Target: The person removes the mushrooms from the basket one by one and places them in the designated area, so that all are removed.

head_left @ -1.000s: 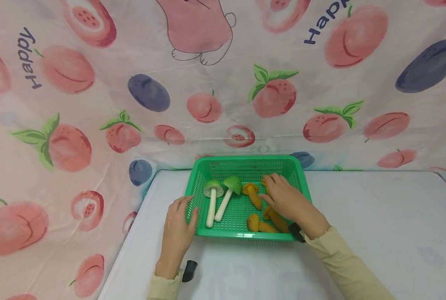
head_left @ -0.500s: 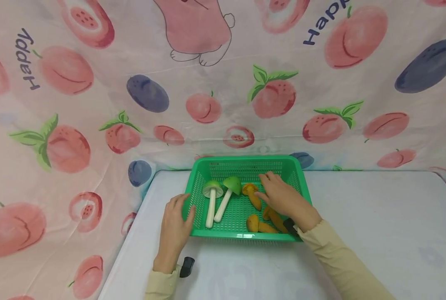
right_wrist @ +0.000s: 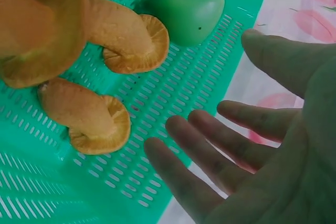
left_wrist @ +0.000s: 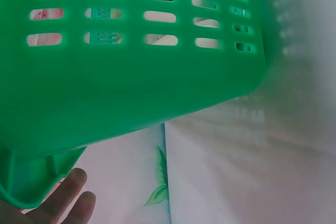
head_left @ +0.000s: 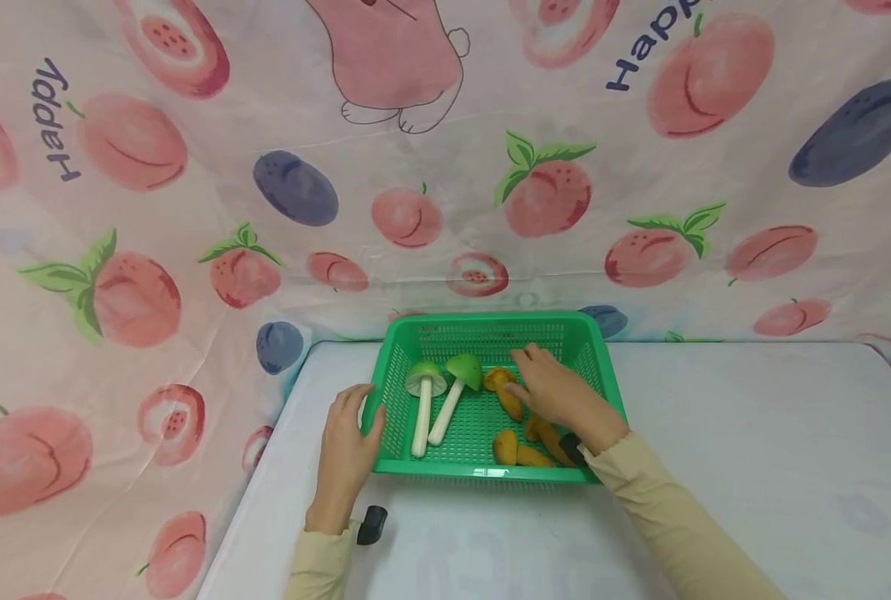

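Right hand (head_left: 558,392): fingers (right_wrist: 207,150) spread wide, nothing between them, over the right part of the green basket (head_left: 490,472). Left hand (head_left: 345,442): fingers loosely apart beside the basket's left rim; contact could not be told.

Nearest brown mushroom (right_wrist: 79,111) lay on the basket floor just off the right fingertips, hidden under that hand in the head view. Three other brown mushrooms (head_left: 507,393) lay near it; two green-capped mushrooms (head_left: 425,417) lay to their left.

Basket stood at the far side of a white bench (head_left: 753,433), a pale pink fruit-print cloth (head_left: 483,179) hanging behind. Left wrist view was mostly basket wall, fingertips cut off at the corner; both sleeves (head_left: 663,500) ran out of frame.
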The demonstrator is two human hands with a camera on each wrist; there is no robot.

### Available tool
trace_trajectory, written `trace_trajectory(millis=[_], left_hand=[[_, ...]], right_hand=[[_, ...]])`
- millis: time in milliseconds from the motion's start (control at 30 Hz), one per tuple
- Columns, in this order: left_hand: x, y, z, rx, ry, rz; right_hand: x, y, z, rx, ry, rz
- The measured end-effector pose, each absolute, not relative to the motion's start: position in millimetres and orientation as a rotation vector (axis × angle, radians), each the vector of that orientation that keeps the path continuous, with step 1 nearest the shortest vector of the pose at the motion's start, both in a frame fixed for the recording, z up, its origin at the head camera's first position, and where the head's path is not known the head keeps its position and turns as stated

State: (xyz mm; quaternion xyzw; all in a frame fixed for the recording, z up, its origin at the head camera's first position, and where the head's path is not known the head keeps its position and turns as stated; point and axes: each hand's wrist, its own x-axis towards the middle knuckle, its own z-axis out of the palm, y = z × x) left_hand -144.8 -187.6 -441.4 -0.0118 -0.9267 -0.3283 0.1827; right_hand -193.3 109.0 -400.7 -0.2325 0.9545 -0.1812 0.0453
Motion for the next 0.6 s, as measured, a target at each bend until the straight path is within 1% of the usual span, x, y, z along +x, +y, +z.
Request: trace_trajectory(millis=[600], left_hand=[[-152, -190, -449, 0.055, -2.601, -1.200]], right_hand=[[-211, 109, -415, -0.696, 2.772, -0.707]])
